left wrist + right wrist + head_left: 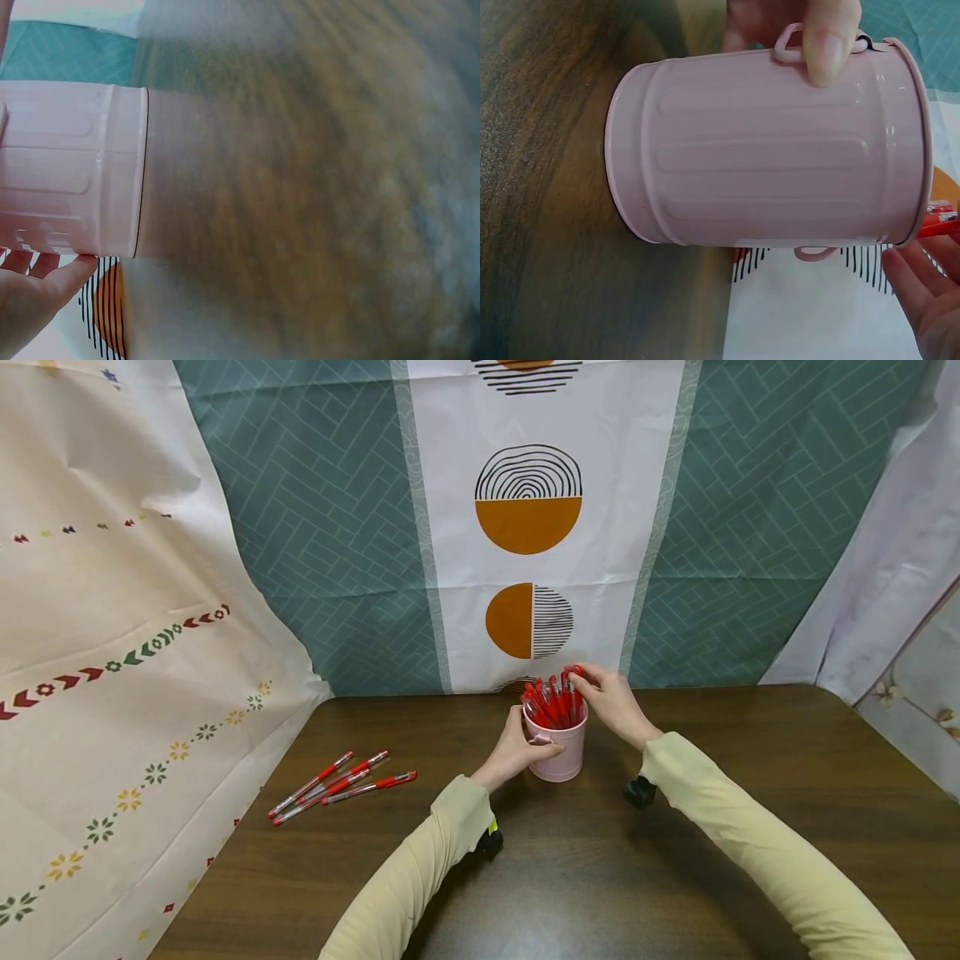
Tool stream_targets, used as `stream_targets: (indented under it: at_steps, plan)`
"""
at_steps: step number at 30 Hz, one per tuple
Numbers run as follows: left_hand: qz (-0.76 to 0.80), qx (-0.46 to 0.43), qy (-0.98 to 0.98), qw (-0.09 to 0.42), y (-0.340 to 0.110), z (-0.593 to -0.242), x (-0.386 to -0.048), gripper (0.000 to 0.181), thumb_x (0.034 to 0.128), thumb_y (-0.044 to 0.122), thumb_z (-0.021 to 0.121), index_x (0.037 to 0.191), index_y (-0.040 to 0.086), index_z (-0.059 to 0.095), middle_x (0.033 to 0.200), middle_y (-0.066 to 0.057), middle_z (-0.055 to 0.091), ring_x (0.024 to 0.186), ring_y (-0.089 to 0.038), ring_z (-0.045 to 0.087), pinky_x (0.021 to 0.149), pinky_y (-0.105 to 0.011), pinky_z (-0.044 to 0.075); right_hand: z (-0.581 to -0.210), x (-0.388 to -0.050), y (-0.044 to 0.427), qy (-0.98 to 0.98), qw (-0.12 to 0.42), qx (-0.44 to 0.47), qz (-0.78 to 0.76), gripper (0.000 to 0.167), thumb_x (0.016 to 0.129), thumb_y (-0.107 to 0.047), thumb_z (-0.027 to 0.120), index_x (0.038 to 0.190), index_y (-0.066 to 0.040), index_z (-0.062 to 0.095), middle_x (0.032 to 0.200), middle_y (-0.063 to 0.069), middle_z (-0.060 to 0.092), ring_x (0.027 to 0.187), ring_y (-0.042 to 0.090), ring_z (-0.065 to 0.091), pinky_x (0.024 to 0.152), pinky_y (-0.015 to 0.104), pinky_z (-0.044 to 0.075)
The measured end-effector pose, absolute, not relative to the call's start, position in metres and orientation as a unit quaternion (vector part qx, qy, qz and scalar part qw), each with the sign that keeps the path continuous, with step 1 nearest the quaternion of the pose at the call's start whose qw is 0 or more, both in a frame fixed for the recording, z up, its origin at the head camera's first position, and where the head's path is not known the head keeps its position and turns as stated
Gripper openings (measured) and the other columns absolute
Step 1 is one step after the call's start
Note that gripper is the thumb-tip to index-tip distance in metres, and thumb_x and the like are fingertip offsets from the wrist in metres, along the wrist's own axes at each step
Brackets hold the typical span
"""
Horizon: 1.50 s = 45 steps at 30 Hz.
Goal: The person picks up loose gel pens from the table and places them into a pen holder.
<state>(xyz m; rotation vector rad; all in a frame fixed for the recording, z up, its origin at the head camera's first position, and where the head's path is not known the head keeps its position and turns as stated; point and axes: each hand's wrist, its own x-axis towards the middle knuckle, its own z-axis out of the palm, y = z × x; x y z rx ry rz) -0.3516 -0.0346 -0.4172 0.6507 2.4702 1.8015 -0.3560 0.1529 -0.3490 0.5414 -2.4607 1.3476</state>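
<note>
Fingers: left hand (508, 752) curled around the left side of the pink pail (558, 760), thumb across its front at the loop handle (787, 46); right hand (611, 700) nearly closed, thumb and index pinching a red pen (577, 670) by its top end.

Biggest down: teal-and-white patterned cloth (337, 568) hangs behind the dark wood-grain surface (675, 868). Forearms in pale yellow sleeves (765, 852): left one slants up and right from the bottom edge, wrist low, next to the pail; right one reaches up and left from the lower right, at a shallower angle, wrist roughly in line, back of hand showing, fingertips above the rim.

Pail stands upright toward the surface's far edge, right of centre, ribbed wall, filled with a bunch of red pens (553, 706) sticking out the top. Four loose pens (393, 779) lie close together on the surface at left, well apart from the pail.
</note>
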Motion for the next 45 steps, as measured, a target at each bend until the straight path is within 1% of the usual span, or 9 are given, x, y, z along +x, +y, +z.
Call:
stream_targets:
  at_steps: [4,13,17,21,27,31,35,41,45]
  plan:
    - [0.573,0.210,0.792,0.005,-0.035,-0.418,-0.353,0.069,0.0715,0.021,0.076,0.122,0.010,0.030,0.119,-0.002,0.039,0.108,-0.017,0.042,0.087,-0.029,0.040,-0.349,-0.357,0.152,-0.857,0.133,0.178,0.466,0.035,0.093,-0.021,0.051,0.122,-0.001,0.053,0.115,0.017,0.056,0.103,0.030,0.053,0.086,0.043,0.041]
    - [0.576,0.218,0.788,0.014,-0.036,-0.417,-0.352,0.069,0.0728,0.021,0.076,0.123,0.007,0.030,0.121,-0.006,0.038,0.110,-0.021,0.042,0.089,-0.031,0.039,-0.356,-0.360,0.153,-0.870,0.104,0.174,0.450,0.039,0.094,-0.020,0.051,0.125,0.003,0.049,0.120,0.019,0.052,0.108,0.031,0.049,0.088,0.045,0.039]
    - [0.582,0.225,0.781,0.021,-0.037,-0.402,-0.339,0.067,0.0731,0.015,0.074,0.122,0.003,0.031,0.120,-0.009,0.039,0.110,-0.024,0.042,0.090,-0.034,0.039,-0.358,-0.360,0.153,-0.871,0.092,0.176,0.449,0.039,0.094,-0.019,0.050,0.126,0.004,0.049,0.121,0.020,0.051,0.111,0.032,0.047,0.090,0.045,0.037]
    - [0.583,0.227,0.780,0.026,-0.039,-0.388,-0.329,0.065,0.0743,0.012,0.073,0.122,0.000,0.030,0.120,-0.011,0.039,0.110,-0.025,0.042,0.090,-0.034,0.039,-0.358,-0.362,0.153,-0.871,0.082,0.184,0.448,0.040,0.095,-0.020,0.048,0.127,0.005,0.047,0.122,0.021,0.050,0.111,0.034,0.047,0.090,0.046,0.037]
    - [0.587,0.225,0.777,0.033,-0.038,-0.386,-0.328,0.065,0.0746,0.012,0.072,0.123,0.001,0.029,0.121,-0.010,0.038,0.112,-0.025,0.041,0.091,-0.034,0.038,-0.358,-0.363,0.155,-0.876,0.060,0.175,0.446,0.048,0.094,-0.026,0.049,0.131,0.003,0.041,0.126,0.021,0.046,0.111,0.035,0.045,0.089,0.046,0.038]
    - [0.584,0.220,0.781,0.030,-0.037,-0.385,-0.327,0.066,0.0743,0.012,0.073,0.123,0.001,0.030,0.121,-0.010,0.038,0.112,-0.025,0.041,0.091,-0.034,0.038,-0.358,-0.363,0.161,-0.869,0.044,0.166,0.465,0.057,0.091,-0.034,0.053,0.135,-0.002,0.036,0.130,0.020,0.042,0.113,0.036,0.043,0.088,0.048,0.038]
    - [0.581,0.218,0.784,0.027,-0.038,-0.384,-0.326,0.066,0.0744,0.012,0.073,0.123,0.000,0.030,0.121,-0.010,0.038,0.111,-0.025,0.041,0.090,-0.034,0.038,-0.362,-0.362,0.167,-0.856,0.025,0.181,0.483,0.065,0.089,-0.039,0.055,0.138,-0.003,0.031,0.134,0.019,0.037,0.116,0.037,0.039,0.090,0.049,0.036]
    - [0.583,0.220,0.781,0.029,-0.039,-0.384,-0.325,0.065,0.0752,0.012,0.072,0.123,0.000,0.029,0.121,-0.012,0.038,0.111,-0.025,0.041,0.090,-0.034,0.038,-0.365,-0.356,0.176,-0.842,-0.018,0.220,0.492,0.066,0.089,-0.037,0.055,0.140,-0.005,0.027,0.134,0.019,0.036,0.118,0.036,0.037,0.091,0.050,0.034]
    - [0.580,0.220,0.784,0.029,-0.039,-0.385,-0.326,0.065,0.0749,0.012,0.072,0.123,0.001,0.030,0.121,-0.011,0.038,0.111,-0.025,0.042,0.090,-0.033,0.039,-0.367,-0.354,0.183,-0.847,-0.047,0.228,0.478,0.073,0.086,-0.038,0.057,0.142,-0.007,0.022,0.135,0.019,0.034,0.121,0.035,0.033,0.092,0.051,0.032]
